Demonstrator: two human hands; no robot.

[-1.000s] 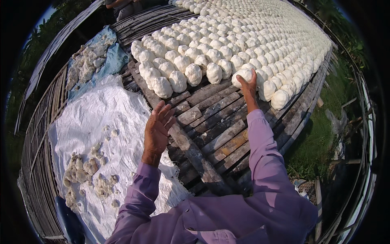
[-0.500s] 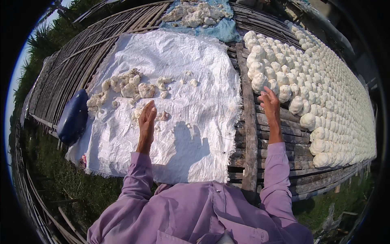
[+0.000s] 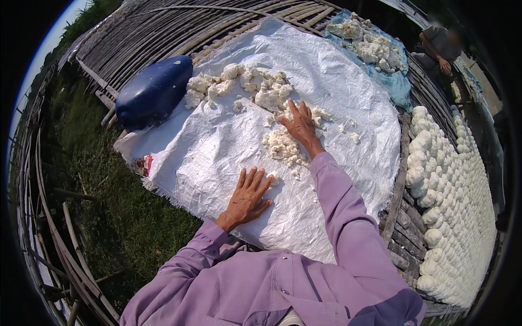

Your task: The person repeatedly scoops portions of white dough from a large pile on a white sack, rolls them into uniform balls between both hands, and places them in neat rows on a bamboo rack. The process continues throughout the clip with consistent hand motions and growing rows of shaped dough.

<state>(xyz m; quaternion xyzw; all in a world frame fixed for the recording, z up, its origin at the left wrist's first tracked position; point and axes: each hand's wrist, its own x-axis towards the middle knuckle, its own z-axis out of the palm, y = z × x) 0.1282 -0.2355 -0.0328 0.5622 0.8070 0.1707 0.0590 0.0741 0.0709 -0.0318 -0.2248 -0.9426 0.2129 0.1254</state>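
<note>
My left hand (image 3: 247, 200) is over the near part of a white woven plastic sheet (image 3: 212, 157), its fingers spread and nothing held. Just beyond its fingertips lies a small off-white crumb (image 3: 275, 179). Farther out, my right hand (image 3: 300, 127) reaches among off-white, crumbly lumps, fingers stretched out over their edge; whether it presses on them is hard to tell. A loose pile of these lumps (image 3: 269, 92) spreads across the far half of the sheet. Nearer to me, a smaller crumbled heap (image 3: 283, 146) sits beside my right wrist.
Left of the pile rests a dark blue, rounded plastic container (image 3: 155, 92). Rows of off-white balls (image 3: 446, 201) cover the slatted platform at right. More lumps lie on a blue net (image 3: 399, 87) at the far right. Another person (image 3: 441, 46) is beyond it. Grass borders the platform.
My view has swung left. My right hand has left the rows of balls and come over the lumps. My left hand has drawn back from the lumps to the sheet's near part.
</note>
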